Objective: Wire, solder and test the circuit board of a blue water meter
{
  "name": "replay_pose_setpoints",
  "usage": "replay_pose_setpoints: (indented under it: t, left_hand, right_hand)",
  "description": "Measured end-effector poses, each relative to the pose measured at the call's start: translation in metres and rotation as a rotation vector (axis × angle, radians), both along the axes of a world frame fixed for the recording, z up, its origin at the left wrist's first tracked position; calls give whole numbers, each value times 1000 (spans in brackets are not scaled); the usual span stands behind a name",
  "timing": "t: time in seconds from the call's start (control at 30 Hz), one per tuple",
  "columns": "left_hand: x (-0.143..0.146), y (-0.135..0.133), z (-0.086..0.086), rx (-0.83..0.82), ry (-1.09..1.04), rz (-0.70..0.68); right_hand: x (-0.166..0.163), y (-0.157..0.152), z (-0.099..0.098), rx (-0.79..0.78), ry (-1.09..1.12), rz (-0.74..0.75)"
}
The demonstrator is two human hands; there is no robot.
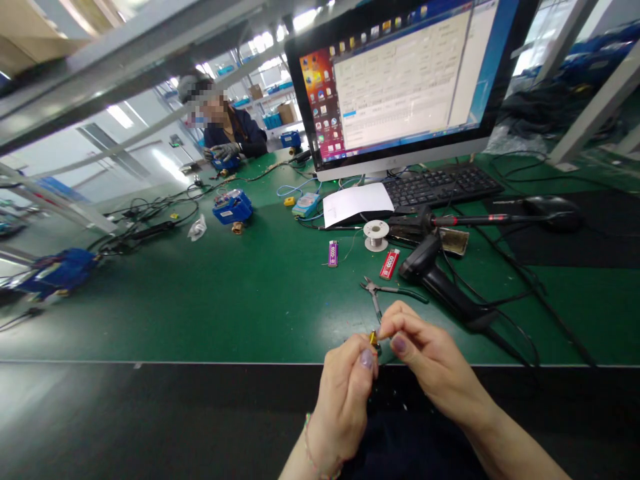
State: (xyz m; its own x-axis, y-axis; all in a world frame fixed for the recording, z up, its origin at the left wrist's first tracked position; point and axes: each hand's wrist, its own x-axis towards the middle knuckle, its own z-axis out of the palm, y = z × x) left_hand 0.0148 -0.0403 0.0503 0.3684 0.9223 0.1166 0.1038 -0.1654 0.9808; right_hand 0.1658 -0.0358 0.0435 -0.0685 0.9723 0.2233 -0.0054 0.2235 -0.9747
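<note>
Close to the front edge of the green bench [280,300], my left hand [345,390] is closed, with a small yellow, brass-coloured part [373,338] pinched at its fingertips. Right beside that part, my right hand [435,363] has its thumb and fingers drawn together. Whatever lies between those fingers is too small to make out. Just beyond my hands lie cutting pliers [400,291] with dark green handles, jaws spread. Further off are a red lighter [389,264], a purple lighter [333,254] and a spool of solder wire [376,244].
A black barcode scanner [450,287] lies to the right, near a soldering iron [490,219] and cables. Behind stand a monitor [400,80], keyboard [445,187] and white paper [357,203]. A blue valve actuator [233,208] sits left; a gloved co-worker [230,133] is across the bench.
</note>
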Motion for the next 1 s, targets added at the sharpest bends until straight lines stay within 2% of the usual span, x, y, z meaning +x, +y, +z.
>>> replay_pose_setpoints:
  t: [0.13, 0.23, 0.3, 0.47, 0.5, 0.57, 0.63, 0.73, 0.8, 0.87, 0.93, 1.0]
  left_hand:
    - [3, 4, -1, -285, -459, 109]
    - [4, 9, 5, -461, -673, 115]
    - [3, 13, 9, -512, -743, 116]
    - [-5, 18, 11, -568, -862, 134]
    - [-6, 18, 11, -566, -885, 138]
    - [-8, 18, 11, -555, -919, 145]
    - [-8, 17, 12, -544, -926, 134]
    - [-8, 15, 12, -537, -910, 72]
    - [-8, 13, 11, -530, -863, 40]
    - [-9, 12, 7, -487, -747, 59]
    - [-9, 11, 2, -376, -530, 139]
    - [-9, 9, -3, -226, -225, 210]
  right_hand:
    - [10, 1, -16, -199, 130, -194]
    - [11, 0, -26, -289, 175, -265]
    - [10, -2, -32, -318, 178, -300]
    - [14, -10, -52, -364, 119, -494]
    - [15, -13, -56, -392, 101, -499]
    - [14, -18, -59, -487, 66, -411]
    - [10, -21, -58, -576, 77, -254]
    - [0, -17, -53, -613, 246, -93]
    - [-4, -11, -49, -598, 372, -85]
    - [-5, -6, -45, -577, 406, -104]
    - [-5, -3, -41, -534, 355, -140]
    - [-4, -4, -36, -484, 303, -179]
